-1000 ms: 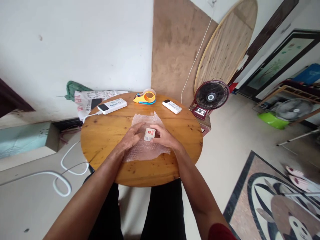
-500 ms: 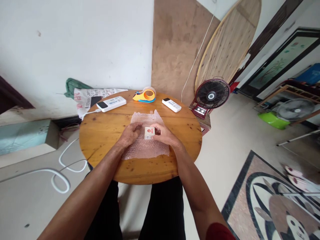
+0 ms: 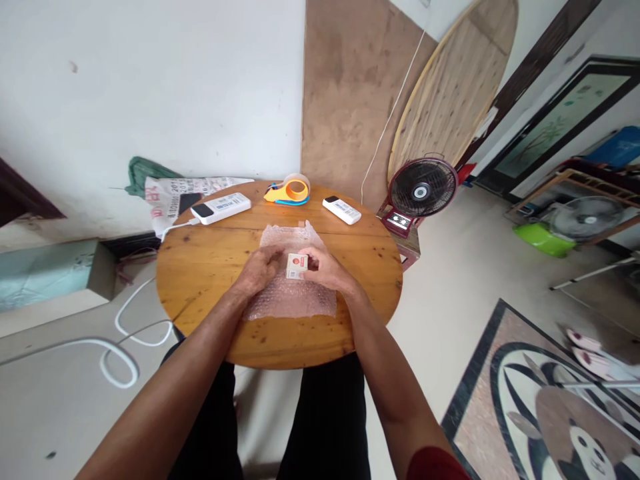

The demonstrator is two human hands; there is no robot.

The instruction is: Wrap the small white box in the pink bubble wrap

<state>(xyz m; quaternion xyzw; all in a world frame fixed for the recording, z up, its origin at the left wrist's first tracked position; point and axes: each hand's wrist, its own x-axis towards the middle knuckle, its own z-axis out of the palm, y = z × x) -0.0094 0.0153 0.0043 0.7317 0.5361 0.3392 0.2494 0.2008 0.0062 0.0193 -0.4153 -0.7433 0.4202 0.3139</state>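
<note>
A small white box with a red mark (image 3: pixel 297 265) is over the middle of a pinkish bubble wrap sheet (image 3: pixel 295 300). My right hand (image 3: pixel 325 268) grips the box from its right side, thumb near the lower edge and fingers at the top. My left hand (image 3: pixel 261 268) rests on the left part of the bubble wrap, beside the box, its fingers curled; whether it holds anything is hidden. The sheet lies flat on the round wooden table (image 3: pixel 200 267).
Behind the wrap stands an orange and blue tape dispenser (image 3: pixel 290 191). A white device with a cable (image 3: pixel 221 208) lies at the back left, and a smaller white device (image 3: pixel 342 210) at the back right. A fan (image 3: pixel 421 190) stands beyond the table's right edge.
The box has tilted slightly in my right hand, so its top face shows larger and its front side narrower. My left hand has barely moved.
</note>
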